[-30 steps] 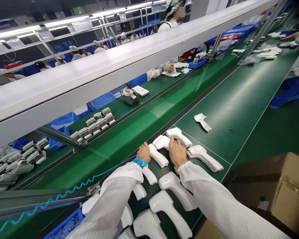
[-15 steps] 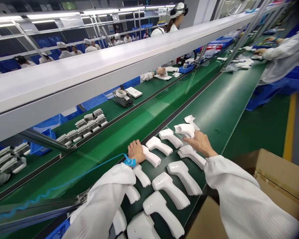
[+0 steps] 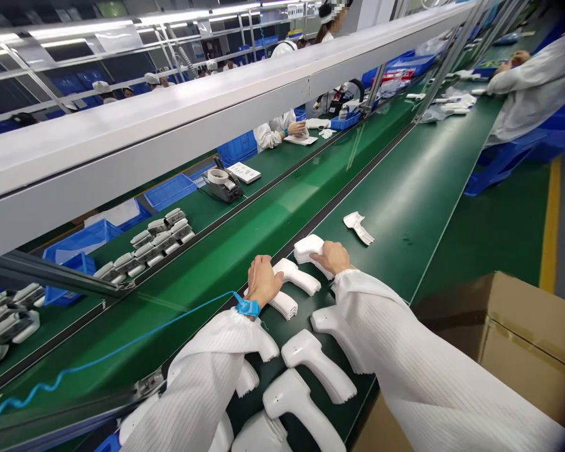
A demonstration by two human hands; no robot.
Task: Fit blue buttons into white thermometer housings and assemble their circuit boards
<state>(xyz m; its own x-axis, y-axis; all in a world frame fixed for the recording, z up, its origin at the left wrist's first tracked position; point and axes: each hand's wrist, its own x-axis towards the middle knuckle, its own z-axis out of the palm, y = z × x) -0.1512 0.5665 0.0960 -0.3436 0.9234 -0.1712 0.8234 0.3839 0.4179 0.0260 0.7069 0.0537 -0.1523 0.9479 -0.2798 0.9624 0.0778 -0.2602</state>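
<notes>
Head view, from where one stands at the line: a long white beam [image 3: 207, 119] runs slantwise overhead and cuts off much of the far bench, where a tape dispenser [image 3: 220, 182], blue bins [image 3: 169, 190] and a row of grey housings [image 3: 153, 242] sit. A co-worker's sleeve [image 3: 275, 130] rests on that bench, and another person in white [image 3: 534, 78] bends over the green belt [image 3: 405, 182] further down. A cardboard box [image 3: 527, 339] stands just beside the belt at the right. One small white part [image 3: 357, 227] lies alone on the belt, apart from the rest. Nearer, white handle-shaped shells lie in a double file. The right hand [image 3: 332, 256] lies palm down on the farthest shell [image 3: 307, 246], fingers stretched over its top and not wrapped round it, its sleeve crossing over the nearer shells. The left hand [image 3: 263, 279] sits knuckles up with fingers curled down between the second shell [image 3: 297, 277] and the third shell [image 3: 282, 304], touching both; whether it pinches either I cannot tell. A blue wrist strap [image 3: 248, 307] circles that wrist, its coiled cord [image 3: 94, 359] trailing off leftward. The shells are smooth, glossy moulded plastic with a broad head and tapering grip; both sleeves are ribbed white cloth; the belt is matt.
</notes>
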